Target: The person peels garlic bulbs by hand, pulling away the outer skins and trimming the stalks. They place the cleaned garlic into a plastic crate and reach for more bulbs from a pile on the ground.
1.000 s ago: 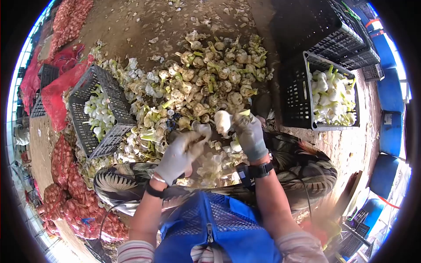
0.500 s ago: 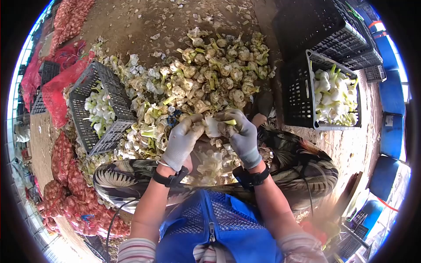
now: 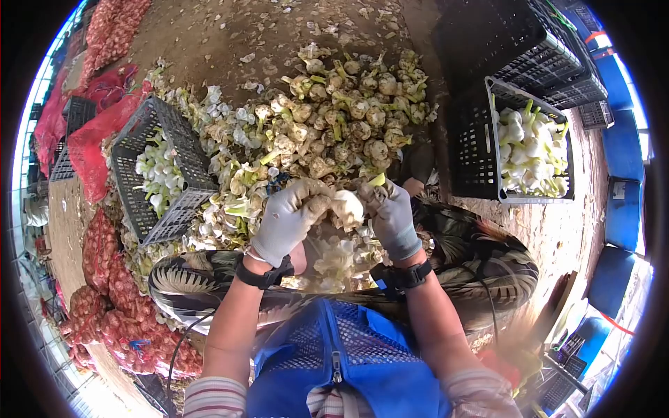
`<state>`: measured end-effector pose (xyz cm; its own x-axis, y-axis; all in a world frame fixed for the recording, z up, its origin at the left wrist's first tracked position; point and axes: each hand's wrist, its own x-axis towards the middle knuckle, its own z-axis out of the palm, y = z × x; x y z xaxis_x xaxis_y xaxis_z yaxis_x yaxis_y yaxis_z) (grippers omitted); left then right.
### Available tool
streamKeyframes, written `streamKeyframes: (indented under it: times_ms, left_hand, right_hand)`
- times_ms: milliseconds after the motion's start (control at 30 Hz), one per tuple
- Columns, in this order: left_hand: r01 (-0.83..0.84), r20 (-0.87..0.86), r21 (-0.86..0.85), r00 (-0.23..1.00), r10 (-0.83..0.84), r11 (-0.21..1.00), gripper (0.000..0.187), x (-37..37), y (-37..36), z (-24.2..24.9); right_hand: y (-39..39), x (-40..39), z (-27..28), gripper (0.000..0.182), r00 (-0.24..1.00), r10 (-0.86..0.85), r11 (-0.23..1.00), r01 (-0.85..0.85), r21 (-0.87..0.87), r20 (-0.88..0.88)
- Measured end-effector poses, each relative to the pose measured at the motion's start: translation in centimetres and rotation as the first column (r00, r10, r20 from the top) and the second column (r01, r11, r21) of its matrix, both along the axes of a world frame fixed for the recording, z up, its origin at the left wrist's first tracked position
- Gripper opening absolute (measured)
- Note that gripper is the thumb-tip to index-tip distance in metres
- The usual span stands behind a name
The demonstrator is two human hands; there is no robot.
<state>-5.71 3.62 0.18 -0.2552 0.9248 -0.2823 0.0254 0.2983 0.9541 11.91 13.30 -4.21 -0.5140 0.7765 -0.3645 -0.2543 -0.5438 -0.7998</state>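
Note:
Between my two gloved hands is a white garlic bulb [image 3: 348, 207], its skin partly loose underneath. My left hand [image 3: 296, 214] is closed, with thumb and fingertips pinching the bulb's left side. On the other side my right hand [image 3: 392, 217] is closed too, its fingers curled around the garlic's stem, whose green cut end [image 3: 377, 180] sticks up above them. Just beyond the hands lies a heap of untrimmed garlic [image 3: 348, 118] with dirty outer skins. Peeled skins [image 3: 334, 261] lie below the hands, between my legs.
A black crate [image 3: 198, 182] of cleaned garlic stands tilted at left; another crate [image 3: 491, 139] of white bulbs is at right, beside stacked black crates [image 3: 519, 49]. Red mesh sacks [image 3: 136, 334] of garlic lie at lower left. Loose skins [image 3: 223, 115] litter the floor.
The bulb has turned and now shows a rounder white face. My left hand has rolled inward over it, and my right hand has shifted slightly to the right.

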Motion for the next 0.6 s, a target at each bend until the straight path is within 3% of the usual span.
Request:
streamKeyframes:
  times_ms: [33,100,133,167,200,233,267,333,400,500,533,600]
  left_hand:
    - [0.002,0.001,0.002,1.000,-0.002,1.000,0.023,0.3,-0.2,0.4]
    - [0.225,0.052,-0.085,0.974,-0.221,0.971,0.013,1.7,-1.3,1.5]
    - [0.376,-0.165,-0.058,0.910,-0.380,0.925,0.014,2.6,-1.9,1.4]
    - [0.492,-0.181,-0.141,0.840,-0.511,0.859,0.018,2.9,-2.9,0.8]
    - [0.594,-0.184,-0.224,0.753,-0.632,0.773,0.022,2.9,-3.8,-0.3]
    - [0.616,-0.241,-0.252,0.707,-0.665,0.746,0.029,2.8,-4.0,-1.0]
    - [0.616,-0.239,-0.252,0.708,-0.665,0.746,0.029,2.7,-4.2,-1.7]
    - [0.205,-0.182,-0.094,0.959,-0.219,0.974,0.032,2.4,-3.2,-1.6]
    - [0.112,-0.204,-0.091,0.970,-0.129,0.990,0.032,2.0,-1.5,-1.7]
    - [-0.034,-0.072,-0.204,0.997,0.020,0.978,0.033,2.8,0.2,-1.8]
    - [-0.035,-0.258,-0.130,0.966,0.000,0.991,0.029,3.2,0.1,-1.8]
    - [0.009,-0.591,0.004,0.807,-0.005,1.000,0.020,4.1,-0.6,-1.9]
  right_hand:
    - [0.5,0.4,0.3,0.023,0.994,0.032,0.999,-0.032,-0.002,0.109]
    - [1.1,1.0,-1.5,0.027,0.987,-0.030,0.999,0.036,-0.034,0.156]
    - [1.2,1.2,-2.9,0.031,0.976,-0.087,0.993,0.101,-0.063,0.201]
    - [0.5,1.4,-4.2,0.038,0.977,-0.165,0.984,0.153,0.096,0.133]
    - [0.7,1.2,-3.9,0.038,0.977,-0.166,0.983,0.154,0.096,0.133]
    - [0.9,0.9,-3.2,0.030,0.972,-0.210,0.976,0.214,-0.030,0.107]
    - [0.9,0.7,-2.8,0.025,0.964,-0.253,0.951,0.264,-0.159,0.086]
    - [0.5,0.8,-3.0,0.019,0.971,-0.239,0.954,0.235,-0.188,0.005]
    - [0.0,0.1,-3.1,0.013,0.971,-0.161,0.982,0.176,-0.071,0.178]
    - [-0.7,-0.9,-1.2,0.015,0.980,-0.151,0.967,0.174,-0.188,0.130]
    - [-0.4,-0.3,-1.9,0.017,0.987,-0.141,0.964,0.156,-0.215,0.080]
    - [0.2,0.6,-2.8,0.023,0.978,-0.207,0.862,0.186,-0.472,0.009]
